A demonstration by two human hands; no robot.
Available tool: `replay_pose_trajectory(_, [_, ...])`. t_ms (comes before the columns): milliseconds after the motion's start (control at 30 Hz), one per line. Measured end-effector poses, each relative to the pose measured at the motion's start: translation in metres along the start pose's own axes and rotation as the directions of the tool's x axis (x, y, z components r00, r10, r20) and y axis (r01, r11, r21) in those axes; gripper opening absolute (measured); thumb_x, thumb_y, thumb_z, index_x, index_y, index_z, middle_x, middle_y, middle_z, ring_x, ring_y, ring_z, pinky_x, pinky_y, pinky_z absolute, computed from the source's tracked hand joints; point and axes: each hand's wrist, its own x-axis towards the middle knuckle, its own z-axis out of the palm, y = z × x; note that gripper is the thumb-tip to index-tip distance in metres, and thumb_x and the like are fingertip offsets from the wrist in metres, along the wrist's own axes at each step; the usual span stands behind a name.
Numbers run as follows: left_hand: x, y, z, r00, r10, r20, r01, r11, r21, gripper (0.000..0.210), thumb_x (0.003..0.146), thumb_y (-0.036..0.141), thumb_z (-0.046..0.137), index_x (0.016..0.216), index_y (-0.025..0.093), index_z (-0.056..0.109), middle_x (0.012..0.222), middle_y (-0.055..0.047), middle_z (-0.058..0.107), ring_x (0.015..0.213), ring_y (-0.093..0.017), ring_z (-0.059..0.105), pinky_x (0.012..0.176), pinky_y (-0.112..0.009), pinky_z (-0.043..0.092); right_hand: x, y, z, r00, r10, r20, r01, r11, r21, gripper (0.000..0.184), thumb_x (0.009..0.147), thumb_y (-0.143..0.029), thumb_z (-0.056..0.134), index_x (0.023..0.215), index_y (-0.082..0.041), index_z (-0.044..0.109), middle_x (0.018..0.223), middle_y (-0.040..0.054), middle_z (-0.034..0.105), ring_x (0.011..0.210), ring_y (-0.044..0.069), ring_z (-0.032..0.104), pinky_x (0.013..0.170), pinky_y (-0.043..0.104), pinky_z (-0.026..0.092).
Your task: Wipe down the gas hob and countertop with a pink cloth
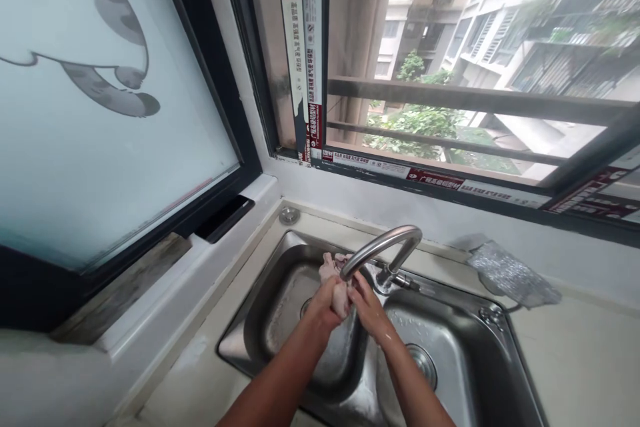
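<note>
A pale pink piece of raw meat [341,299], which looks like poultry, is held up under the faucet's spout. My left hand [323,305] is closed around its near side, with the thumb toward the middle. From the right, my right hand [368,307] presses its fingers against the same piece; the fingertips are partly hidden. The curved metal faucet [385,240] arches over both hands and covers part of the meat. Below is the left basin [287,307] of a steel double sink, its drain partly hidden by my left forearm.
The right basin [453,347] holds a drain strainer [423,365] and water drops. A crumpled silvery sheet [513,273] lies on the counter at the back right. A small round metal piece [289,215] sits at the back left corner. A window frame [430,180] rises behind the sink.
</note>
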Motion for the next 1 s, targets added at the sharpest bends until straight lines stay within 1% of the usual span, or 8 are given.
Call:
replay_pose_trajectory(100, [0.007, 0.008, 0.018, 0.998, -0.047, 0.044, 0.053, 0.99, -0.133, 0.023, 0.086, 0.039, 0.071, 0.096, 0.02, 0.063, 0.072, 0.001, 0.065, 0.057, -0.014, 0.061, 0.053, -0.024, 0.046, -0.035, 0.014, -0.027, 0.965, 0.039, -0.26, -0.047, 0.999, -0.027, 0.055, 0.093, -0.057, 0.053, 0.135, -0.022, 0.059, 0.136, 0.0133, 0.061, 0.125, 0.029, 0.059, 0.108, 0.047, 0.047])
replay_pose_trajectory(233, [0.0, 0.014, 0.033, 0.993, -0.072, 0.095, 0.095, 0.961, -0.26, 0.012, 0.088, 0.03, 0.069, 0.089, 0.02, 0.062, 0.074, 0.001, 0.066, 0.062, -0.013, 0.064, 0.059, -0.022, 0.052, -0.061, 0.029, -0.068, 0.723, 0.036, -0.69, -0.186, 0.972, -0.145, 0.064, 0.093, -0.061, 0.048, 0.14, -0.017, 0.054, 0.141, 0.0175, 0.055, 0.131, 0.033, 0.053, 0.111, 0.049, 0.043])
replay_pose_trajectory(400, [-0.026, 0.018, 0.028, 0.97, -0.155, 0.188, 0.206, 0.934, -0.293, 0.013, 0.089, 0.025, 0.068, 0.1, 0.017, 0.065, 0.084, -0.004, 0.072, 0.063, -0.015, 0.067, 0.049, -0.02, 0.048, -0.043, 0.044, -0.078, 0.792, 0.112, -0.6, -0.252, 0.955, -0.156, 0.079, 0.094, -0.061, 0.038, 0.157, -0.012, 0.035, 0.159, 0.0185, 0.039, 0.147, 0.034, 0.038, 0.122, 0.051, 0.029])
replay_pose_trajectory(600, [-0.048, 0.01, 0.006, 0.961, -0.195, 0.198, 0.253, 0.909, -0.33, 0.034, 0.087, 0.023, 0.069, 0.119, 0.018, 0.062, 0.094, -0.007, 0.074, 0.071, -0.018, 0.072, 0.05, -0.019, 0.051, -0.03, 0.05, -0.054, 0.873, -0.053, -0.486, -0.149, 0.918, -0.367, 0.085, 0.093, -0.059, 0.039, 0.158, -0.006, 0.027, 0.168, 0.0214, 0.018, 0.157, 0.034, 0.014, 0.127, 0.053, 0.018])
replay_pose_trajectory(733, [-0.058, 0.004, -0.001, 0.949, -0.234, 0.212, 0.296, 0.893, -0.34, 0.041, 0.086, 0.024, 0.069, 0.125, 0.019, 0.06, 0.096, -0.007, 0.074, 0.073, -0.018, 0.072, 0.052, -0.02, 0.052, -0.036, 0.035, -0.06, 0.893, -0.058, -0.447, -0.102, 0.94, -0.325, 0.087, 0.089, -0.064, 0.05, 0.156, -0.011, 0.034, 0.166, 0.0209, 0.024, 0.156, 0.036, 0.018, 0.125, 0.056, 0.022])
replay_pose_trajectory(833, [-0.067, -0.001, -0.005, 0.934, -0.256, 0.25, 0.336, 0.866, -0.37, 0.038, 0.086, 0.024, 0.069, 0.123, 0.018, 0.062, 0.099, -0.007, 0.074, 0.076, -0.018, 0.071, 0.052, -0.019, 0.05, -0.044, 0.024, -0.064, 0.849, 0.048, -0.527, -0.137, 0.982, -0.132, 0.086, 0.085, -0.065, 0.059, 0.155, -0.02, 0.036, 0.161, 0.0167, 0.038, 0.151, 0.035, 0.032, 0.123, 0.055, 0.027])
replay_pose_trajectory(933, [-0.077, -0.007, -0.014, 0.912, -0.27, 0.309, 0.383, 0.832, -0.402, 0.037, 0.084, 0.026, 0.072, 0.119, 0.016, 0.066, 0.102, -0.008, 0.074, 0.08, -0.019, 0.071, 0.052, -0.017, 0.048, -0.055, 0.023, -0.052, 0.695, 0.289, -0.658, -0.217, 0.957, 0.192, 0.08, 0.082, -0.07, 0.061, 0.146, -0.025, 0.045, 0.147, 0.014, 0.053, 0.138, 0.033, 0.049, 0.116, 0.053, 0.039])
replay_pose_trajectory(1000, [-0.086, -0.013, -0.021, 0.892, -0.276, 0.359, 0.412, 0.823, -0.391, 0.043, 0.079, 0.028, 0.077, 0.119, 0.015, 0.066, 0.103, -0.009, 0.075, 0.083, -0.018, 0.07, 0.053, -0.016, 0.046, -0.059, 0.022, -0.035, 0.726, 0.453, -0.518, -0.252, 0.876, 0.412, 0.074, 0.079, -0.074, 0.062, 0.136, -0.027, 0.054, 0.132, 0.0118, 0.063, 0.124, 0.033, 0.06, 0.106, 0.053, 0.048])
